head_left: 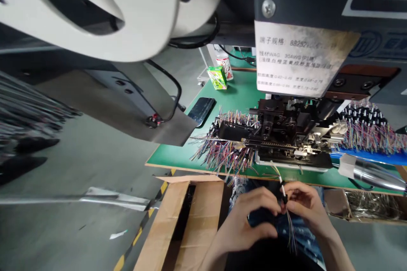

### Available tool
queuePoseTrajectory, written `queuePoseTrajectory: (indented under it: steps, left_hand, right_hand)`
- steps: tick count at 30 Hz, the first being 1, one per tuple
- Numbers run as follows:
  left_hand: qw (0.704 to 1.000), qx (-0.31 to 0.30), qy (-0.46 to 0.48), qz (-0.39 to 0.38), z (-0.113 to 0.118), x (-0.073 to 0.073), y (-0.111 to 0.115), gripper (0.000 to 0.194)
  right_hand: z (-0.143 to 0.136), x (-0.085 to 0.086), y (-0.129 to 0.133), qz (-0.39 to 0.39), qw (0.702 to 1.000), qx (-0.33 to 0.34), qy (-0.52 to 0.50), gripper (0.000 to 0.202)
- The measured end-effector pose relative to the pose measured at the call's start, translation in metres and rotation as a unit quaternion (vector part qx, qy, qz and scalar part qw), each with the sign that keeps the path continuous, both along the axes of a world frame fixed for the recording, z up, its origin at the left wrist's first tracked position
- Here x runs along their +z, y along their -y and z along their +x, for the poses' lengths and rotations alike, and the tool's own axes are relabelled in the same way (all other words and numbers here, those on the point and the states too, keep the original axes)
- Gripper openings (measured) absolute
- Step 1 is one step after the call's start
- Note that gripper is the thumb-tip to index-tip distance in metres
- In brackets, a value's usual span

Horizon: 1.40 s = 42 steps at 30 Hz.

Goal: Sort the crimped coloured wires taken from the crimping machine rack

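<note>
My right hand (303, 205) pinches a short wire harness (283, 190) in front of the table edge. The harness has a white and black sleeve, a few coloured wires fanning out at its upper end, and thin loose wires hanging from its lower end. My left hand (249, 218) is beside it, thumb spread away from the fingers, with the fingertips close to the black part; whether they touch it is unclear. Just beyond both hands stands the terminal crimping machine (286, 135), its metal applicator above the green table (243, 89).
Bundled harnesses (225, 152) lie left of the applicator, more (369, 131) to the right. A phone (202, 111), green box (217, 78) and bottle (224, 63) stand behind. An open cardboard box (200, 216) is below left, a box of metallic scrap strip (372, 205) below right.
</note>
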<state>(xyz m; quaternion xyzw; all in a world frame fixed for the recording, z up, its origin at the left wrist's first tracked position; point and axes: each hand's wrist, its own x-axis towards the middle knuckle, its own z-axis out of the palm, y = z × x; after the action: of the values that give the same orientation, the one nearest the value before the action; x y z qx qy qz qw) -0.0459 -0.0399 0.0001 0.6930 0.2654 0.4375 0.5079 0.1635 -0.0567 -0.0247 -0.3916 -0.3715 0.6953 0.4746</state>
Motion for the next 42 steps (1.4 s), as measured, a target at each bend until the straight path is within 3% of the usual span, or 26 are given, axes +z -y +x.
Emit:
queuePoseTrajectory:
  steps: [3,5,8,12,16,18,21,23,26,30,34,37,42]
  left_hand:
    - [0.986,0.046,0.105,-0.119,0.015,-0.007,-0.014,0.039]
    - [0.971,0.039,0.157,-0.174,0.026,-0.008,-0.024,0.049]
    - [0.959,0.018,0.161,-0.232,0.04,-0.004,-0.032,0.054]
    - [0.958,0.023,0.128,-0.257,0.051,0.007,-0.033,0.035]
    - [0.962,0.045,0.123,-0.241,0.056,0.015,-0.032,0.04]
    - [0.962,0.045,0.117,-0.242,0.057,0.018,-0.032,0.04]
    - [0.958,0.028,0.114,-0.261,0.058,0.019,-0.033,0.041]
    - [0.955,0.01,0.117,-0.274,0.061,0.019,-0.034,0.042]
    - [0.953,-0.006,0.127,-0.275,0.065,0.017,-0.035,0.043]
    - [0.958,0.011,0.134,-0.255,0.064,0.014,-0.035,0.043]
    - [0.967,0.045,0.102,-0.23,0.058,0.014,-0.033,0.041]
    - [0.971,0.063,0.076,-0.219,0.059,0.012,-0.034,0.039]
    - [0.967,0.009,0.067,-0.248,0.065,0.005,-0.036,0.04]
  right_hand:
    - [0.014,0.007,0.007,0.023,0.999,-0.021,0.025,0.032]
    - [0.019,0.009,0.009,0.033,0.998,-0.037,0.027,0.028]
    - [0.023,0.009,0.009,0.037,0.998,-0.039,0.028,0.025]
    - [0.028,0.006,0.01,0.046,0.997,-0.027,0.047,0.025]
    - [0.037,0.005,0.014,0.112,0.985,-0.058,0.119,0.025]
    - [0.046,0.007,0.018,0.168,0.95,-0.148,0.217,0.022]
    - [0.06,0.013,0.02,0.242,0.84,-0.28,0.396,0.025]
    - [0.063,0.018,0.017,0.29,0.816,-0.245,0.436,0.033]
    - [0.053,0.02,0.006,0.324,0.866,-0.119,0.362,0.028]
    - [0.032,0.009,-0.005,0.255,0.929,-0.11,0.244,0.011]
    - [0.024,-0.002,-0.005,0.194,0.949,-0.131,0.211,0.017]
    - [0.022,0.001,-0.004,0.157,0.969,-0.132,0.139,0.018]
    - [0.022,0.01,-0.006,0.123,0.989,-0.056,0.065,0.036]
